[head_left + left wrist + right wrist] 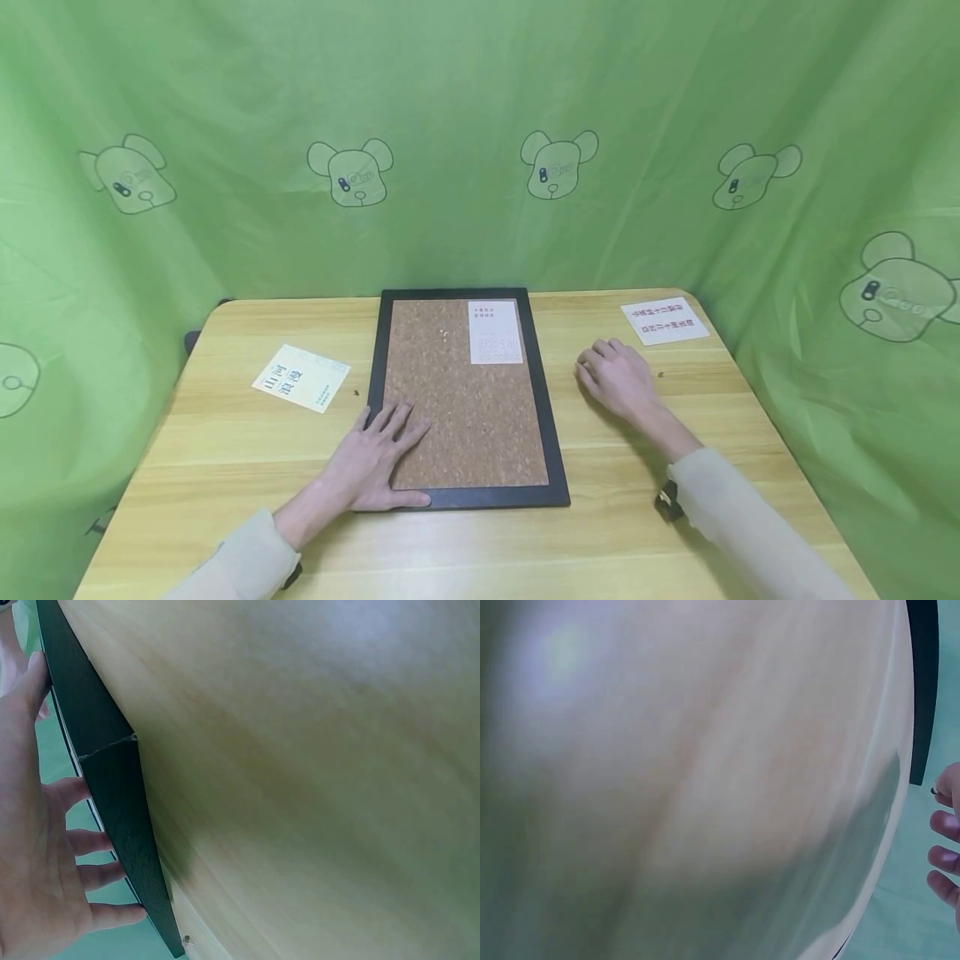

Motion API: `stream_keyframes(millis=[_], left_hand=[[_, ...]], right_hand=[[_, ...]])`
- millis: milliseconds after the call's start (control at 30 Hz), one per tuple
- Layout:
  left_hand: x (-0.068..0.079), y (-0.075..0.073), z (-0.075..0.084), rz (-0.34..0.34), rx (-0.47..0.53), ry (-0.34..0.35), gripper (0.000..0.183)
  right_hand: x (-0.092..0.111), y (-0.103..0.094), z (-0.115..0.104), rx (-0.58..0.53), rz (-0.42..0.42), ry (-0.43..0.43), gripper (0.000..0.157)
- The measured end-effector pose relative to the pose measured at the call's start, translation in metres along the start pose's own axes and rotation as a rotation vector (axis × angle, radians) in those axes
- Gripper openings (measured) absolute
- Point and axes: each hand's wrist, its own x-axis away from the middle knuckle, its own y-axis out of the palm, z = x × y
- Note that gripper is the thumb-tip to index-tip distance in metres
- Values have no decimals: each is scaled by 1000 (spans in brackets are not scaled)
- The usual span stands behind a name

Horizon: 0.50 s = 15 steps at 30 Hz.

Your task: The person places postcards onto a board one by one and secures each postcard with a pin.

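Observation:
A cork board [465, 425] in a black frame lies on the table, with a white card [495, 333] at its upper right. My left hand [378, 462] rests spread over the board's lower left corner, thumb along the bottom edge. In the left wrist view, its fingers [101, 876] reach across the dark frame [112, 780]. Right of the board, my right hand [618, 379] is held low over the table with fingers bent. In the right wrist view, a small dark pin [934, 790] shows at its fingertips, mostly hidden by them.
A pale card with blue lettering [302, 378] lies left of the board; a white card with red lettering [664, 321] lies at the back right. Small pins [356, 392] sit near both cards, and shiny bits [444, 333] are on the cork. A green curtain [450, 242] surrounds the table.

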Motion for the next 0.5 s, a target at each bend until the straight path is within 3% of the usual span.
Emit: stream_keyframes(millis=[500], left_hand=[[0,1,0,-1,-5,4,110]], right_hand=[[-26,7,-9,6,7,-31,17]])
